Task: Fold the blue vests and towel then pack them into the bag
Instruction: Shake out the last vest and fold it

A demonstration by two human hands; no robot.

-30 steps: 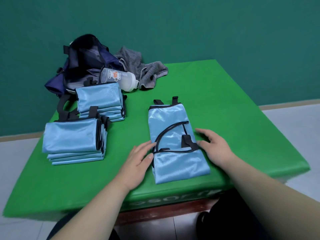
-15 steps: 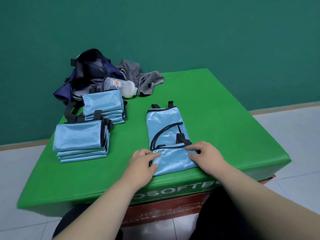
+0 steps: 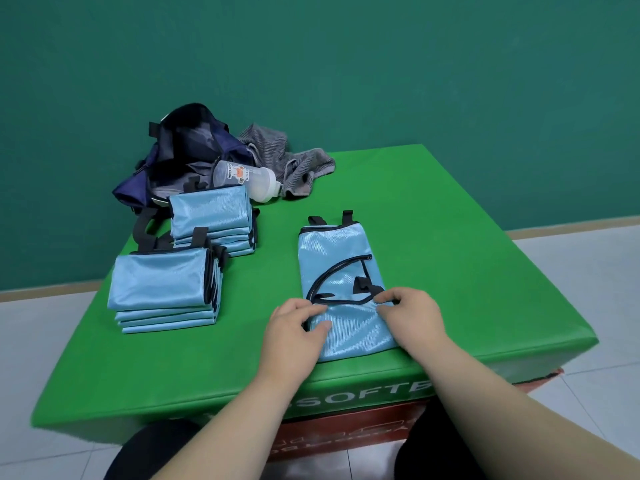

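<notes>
Left hand (image 3: pixel 294 327), right hand (image 3: pixel 412 313) — each grip pinches the shiny, black-trimmed blue vest (image 3: pixel 341 258).

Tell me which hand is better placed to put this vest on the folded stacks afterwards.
Left, probably. The left hand grips the vest on the side facing the near stack; the right hand is farther away.
</notes>
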